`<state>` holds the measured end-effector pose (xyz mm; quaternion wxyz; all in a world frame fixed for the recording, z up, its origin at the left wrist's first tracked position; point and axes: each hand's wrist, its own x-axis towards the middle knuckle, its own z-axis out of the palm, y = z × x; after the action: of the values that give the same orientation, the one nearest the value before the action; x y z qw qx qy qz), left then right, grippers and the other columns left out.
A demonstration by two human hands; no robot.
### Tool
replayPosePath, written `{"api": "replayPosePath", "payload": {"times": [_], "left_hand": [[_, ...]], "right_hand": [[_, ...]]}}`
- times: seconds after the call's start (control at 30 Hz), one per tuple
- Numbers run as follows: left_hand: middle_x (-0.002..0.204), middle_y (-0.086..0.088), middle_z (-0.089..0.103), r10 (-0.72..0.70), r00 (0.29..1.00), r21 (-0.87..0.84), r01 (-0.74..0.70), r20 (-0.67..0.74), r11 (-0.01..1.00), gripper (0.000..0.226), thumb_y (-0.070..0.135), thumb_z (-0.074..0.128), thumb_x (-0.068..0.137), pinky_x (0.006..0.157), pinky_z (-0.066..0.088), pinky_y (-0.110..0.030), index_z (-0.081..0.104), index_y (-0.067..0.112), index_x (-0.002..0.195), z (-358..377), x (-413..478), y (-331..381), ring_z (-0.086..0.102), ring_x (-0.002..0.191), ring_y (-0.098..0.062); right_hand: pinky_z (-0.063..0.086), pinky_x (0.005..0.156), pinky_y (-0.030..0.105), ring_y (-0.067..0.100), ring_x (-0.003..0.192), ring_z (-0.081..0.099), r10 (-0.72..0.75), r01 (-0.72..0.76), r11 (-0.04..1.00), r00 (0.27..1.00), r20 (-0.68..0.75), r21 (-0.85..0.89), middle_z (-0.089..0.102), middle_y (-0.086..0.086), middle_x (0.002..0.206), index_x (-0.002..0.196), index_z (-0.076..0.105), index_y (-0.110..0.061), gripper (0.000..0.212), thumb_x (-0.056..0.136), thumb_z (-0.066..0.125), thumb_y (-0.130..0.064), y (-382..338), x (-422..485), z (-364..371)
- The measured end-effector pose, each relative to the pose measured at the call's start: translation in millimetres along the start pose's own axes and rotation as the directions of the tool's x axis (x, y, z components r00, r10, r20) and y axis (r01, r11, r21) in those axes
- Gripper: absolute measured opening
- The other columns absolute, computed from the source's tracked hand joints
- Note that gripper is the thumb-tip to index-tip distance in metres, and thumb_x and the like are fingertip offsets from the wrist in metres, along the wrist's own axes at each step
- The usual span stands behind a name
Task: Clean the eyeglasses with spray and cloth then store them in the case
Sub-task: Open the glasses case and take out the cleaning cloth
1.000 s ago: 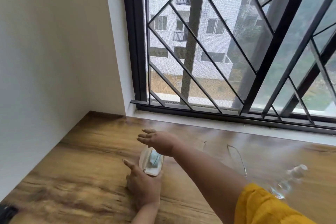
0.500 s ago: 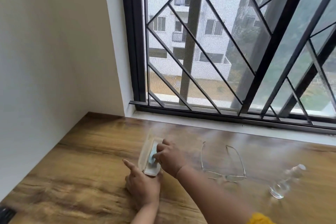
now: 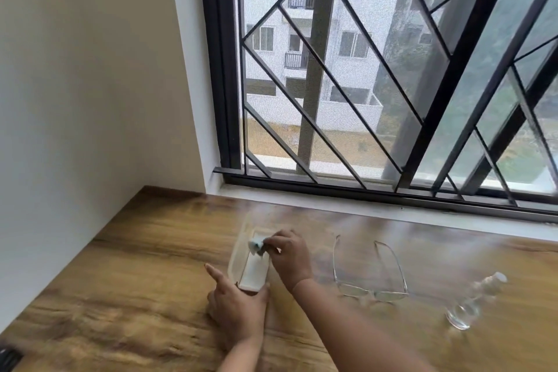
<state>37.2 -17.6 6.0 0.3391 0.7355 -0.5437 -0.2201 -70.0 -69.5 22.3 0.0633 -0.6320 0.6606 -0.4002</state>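
Now cloth (image 3: 256, 243) farther up the case (image 3: 255, 273), pinched by right hand (image 3: 291, 257); left hand (image 3: 238, 308) still around its near end

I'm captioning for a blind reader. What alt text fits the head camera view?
A person's right hand pinches a pale blue cloth over an open case, whose near end the left hand holds. Eyeglasses and a spray bottle sit to the right on the wooden table, below a barred window.
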Motion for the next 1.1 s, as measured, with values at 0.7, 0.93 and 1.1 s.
{"api": "replayPosePath", "payload": {"times": [0.7, 0.93, 1.1], "left_hand": [[0.083, -0.037, 0.062, 0.056, 0.998, 0.021, -0.056, -0.008, 0.998, 0.118, 0.032, 0.092, 0.042, 0.069, 0.049, -0.049, 0.033, -0.016, 0.132, 0.1, -2.0, -1.0, 0.059, 0.077, -0.048], [0.092, -0.039, 0.062, 0.069, 0.997, 0.002, -0.069, -0.016, 0.998, 0.118, 0.028, 0.092, 0.041, 0.073, 0.05, -0.05, 0.033, -0.016, 0.133, 3.9, 0.5, -4.8, 0.059, 0.082, -0.05], [0.092, -0.038, 0.062, 0.076, 0.997, -0.012, -0.076, -0.018, 0.997, 0.118, 0.027, 0.093, 0.04, 0.075, 0.049, -0.049, 0.033, -0.015, 0.132, 3.9, 1.0, -5.9, 0.059, 0.082, -0.049]], "right_hand": [[0.043, 0.062, 0.015, 0.003, 0.07, 0.059, 0.482, -0.4, 0.803, 0.872, -0.087, 0.442, 0.062, -0.01, 0.068, 0.058, 0.059, -0.043, 0.042, 0.074, 0.071, -0.006, 9.9, -36.7, -22.3], [0.042, 0.061, 0.009, 0.003, 0.07, 0.058, 0.515, -0.425, 0.774, 0.854, -0.075, 0.469, 0.065, -0.002, 0.074, 0.06, 0.063, -0.039, 0.036, 0.074, 0.07, -0.006, 11.8, -38.6, -24.7], [0.042, 0.061, 0.008, -0.002, 0.066, 0.058, 0.515, -0.415, 0.77, 0.852, -0.089, 0.485, 0.064, -0.002, 0.071, 0.058, 0.061, -0.042, 0.042, 0.073, 0.07, -0.003, 12.1, -39.4, -25.6]]}}
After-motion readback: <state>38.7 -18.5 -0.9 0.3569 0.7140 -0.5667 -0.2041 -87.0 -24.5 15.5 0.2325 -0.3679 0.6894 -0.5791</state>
